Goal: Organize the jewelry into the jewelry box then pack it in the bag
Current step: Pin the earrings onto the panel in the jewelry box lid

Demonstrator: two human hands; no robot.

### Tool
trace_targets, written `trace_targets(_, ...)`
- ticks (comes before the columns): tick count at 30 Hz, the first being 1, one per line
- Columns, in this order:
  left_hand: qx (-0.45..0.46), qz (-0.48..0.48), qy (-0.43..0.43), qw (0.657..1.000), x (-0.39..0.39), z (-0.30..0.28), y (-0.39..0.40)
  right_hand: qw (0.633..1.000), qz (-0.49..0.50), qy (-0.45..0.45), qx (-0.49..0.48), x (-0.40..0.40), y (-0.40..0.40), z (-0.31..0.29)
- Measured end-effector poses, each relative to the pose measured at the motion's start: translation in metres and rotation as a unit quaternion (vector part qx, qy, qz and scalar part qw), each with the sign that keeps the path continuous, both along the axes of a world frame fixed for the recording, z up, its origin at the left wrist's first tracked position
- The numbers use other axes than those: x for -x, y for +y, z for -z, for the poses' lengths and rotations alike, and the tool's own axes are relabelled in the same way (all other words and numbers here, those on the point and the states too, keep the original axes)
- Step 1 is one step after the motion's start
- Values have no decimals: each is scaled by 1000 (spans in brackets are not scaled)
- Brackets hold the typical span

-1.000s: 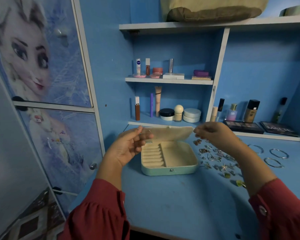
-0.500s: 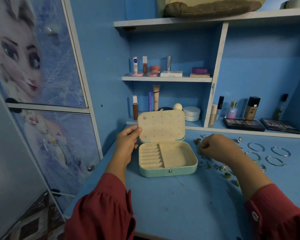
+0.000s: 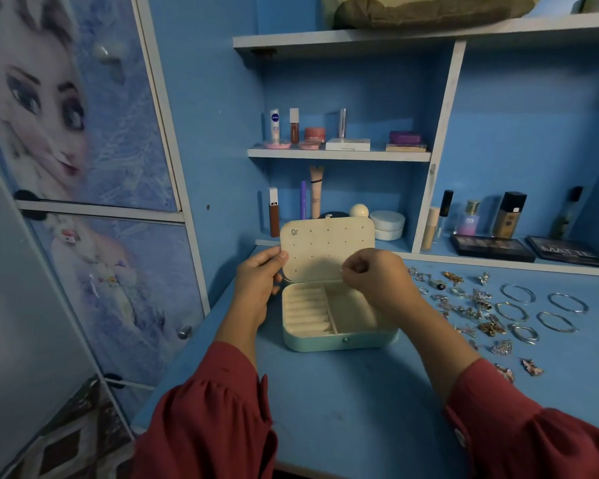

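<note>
Sitting open toward the back-left part of the blue worktop [image 3: 360, 402], the mint jewelry box [image 3: 339, 335] has its long axis running left to right, clasp side facing the person and hinge at the far side. Its cream lid [image 3: 325, 247] stands upright, perforated inner face toward the camera, with one small earring [image 3: 294, 231] pinned in the top left corner. Left hand [image 3: 256, 281] holds the lid's left edge, thumb on the front face and fingers curled round behind. Right hand [image 3: 377, 278] is up in front of the lid's lower right part, fingers pinched together on something tiny, too small to say what exactly. Inside the base, ring rolls fill the left half and a plain compartment takes the right. Just right of the box a scatter of loose jewelry [image 3: 464, 305] lies on the worktop, with silver bangles [image 3: 540, 309] farther toward the right edge. A bag [image 3: 429, 8] sits on the top shelf.
</note>
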State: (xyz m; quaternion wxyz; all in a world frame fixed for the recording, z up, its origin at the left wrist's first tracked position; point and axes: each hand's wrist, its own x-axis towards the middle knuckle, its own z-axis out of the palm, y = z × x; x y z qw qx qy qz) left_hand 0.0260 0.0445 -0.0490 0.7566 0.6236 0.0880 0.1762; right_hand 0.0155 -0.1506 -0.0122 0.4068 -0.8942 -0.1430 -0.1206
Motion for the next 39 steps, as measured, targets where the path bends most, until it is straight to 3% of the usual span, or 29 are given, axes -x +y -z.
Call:
trace_targets(11, 2, -7, 1, 1000, -1, 3, 3, 992, -3, -67, -103, -16, 69, 8)
trace_targets(27, 6, 11, 3, 1000, 4, -1, 1, 994, -6, -91, -54, -19, 72, 13)
trace_targets(39, 20, 17, -2, 1000, 9, -10, 1, 990, 25, -117, -70, -15, 73, 13)
